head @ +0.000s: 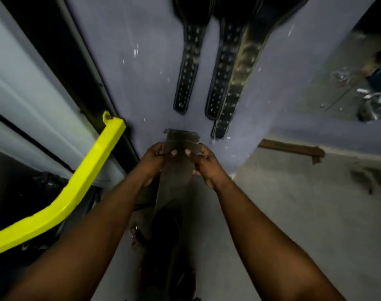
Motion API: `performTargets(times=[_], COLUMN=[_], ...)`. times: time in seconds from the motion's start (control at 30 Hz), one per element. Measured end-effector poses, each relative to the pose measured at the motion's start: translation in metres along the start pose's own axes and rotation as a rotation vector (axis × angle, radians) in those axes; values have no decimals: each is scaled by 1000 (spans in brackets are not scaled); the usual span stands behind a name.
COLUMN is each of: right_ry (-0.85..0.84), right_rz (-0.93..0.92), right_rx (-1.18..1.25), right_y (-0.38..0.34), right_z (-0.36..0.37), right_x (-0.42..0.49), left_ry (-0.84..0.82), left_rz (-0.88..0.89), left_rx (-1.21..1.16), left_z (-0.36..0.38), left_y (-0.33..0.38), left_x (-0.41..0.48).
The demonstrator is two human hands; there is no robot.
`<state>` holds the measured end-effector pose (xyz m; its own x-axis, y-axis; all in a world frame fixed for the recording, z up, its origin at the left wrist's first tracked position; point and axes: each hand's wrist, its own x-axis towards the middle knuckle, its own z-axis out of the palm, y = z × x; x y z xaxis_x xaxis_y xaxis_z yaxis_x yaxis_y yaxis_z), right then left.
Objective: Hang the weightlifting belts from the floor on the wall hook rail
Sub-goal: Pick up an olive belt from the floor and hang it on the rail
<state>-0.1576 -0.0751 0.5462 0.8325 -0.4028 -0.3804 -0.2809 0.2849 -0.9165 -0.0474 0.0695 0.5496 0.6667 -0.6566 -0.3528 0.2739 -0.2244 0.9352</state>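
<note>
The dull grey-brown weightlifting belt (181, 146), a broad flat strap of what looks like leather or heavy webbing, is being held up in front of the lilac-grey painted wall (141, 72). Its squared narrow end is pointing upward and its wider body is trailing down between the forearms toward the floor. The left hand (154, 157) and the right hand (204, 164) are both pinching that narrow end from opposite edges, with thumbs lying on the near face and fingers curling behind.

The strap is holding a broad curve rather than collapsing, so it is probably fairly stiff across its width, bending only along its length, and moderately heavy. The surface looks matte, so slipping seems unlikely. Gripping close to the top end, as now, is likely giving the best control for guiding it onto a hook. A small metal piece is showing at its upper left corner, though blur is hiding what it is.

Just above, three belts are already hanging flat against the wall: a black studded belt (188, 68), a second black studded belt (221, 77) and a mottled camouflage-patterned belt (239, 79) overlapping it. The hook rail itself is lying beyond the top of the view. A bright yellow square-section metal bar (81, 181) is slanting across the left, a wall mirror (363, 83) is showing at the right, and the grey concrete floor (294, 203) is spreading below.
</note>
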Motion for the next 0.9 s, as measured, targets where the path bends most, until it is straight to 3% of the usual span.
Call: performTargets(times=[0.2, 0.47, 0.63, 0.9], right_ry=[8, 17, 241, 529], right_rz=[-166, -428, -625, -937], right_rx=[-22, -117, -69, -232], right_y=[-127, -296, -373, -455], right_z=[10, 10, 25, 33], right_x=[-40, -100, -139, -189], left_ry=[7, 36, 105, 98], left_rz=[148, 499, 688, 919], left_rx=[-49, -139, -304, -413], left_z=[11, 47, 71, 105], left_y=[107, 269, 358, 460], left_x=[-37, -87, -117, -156])
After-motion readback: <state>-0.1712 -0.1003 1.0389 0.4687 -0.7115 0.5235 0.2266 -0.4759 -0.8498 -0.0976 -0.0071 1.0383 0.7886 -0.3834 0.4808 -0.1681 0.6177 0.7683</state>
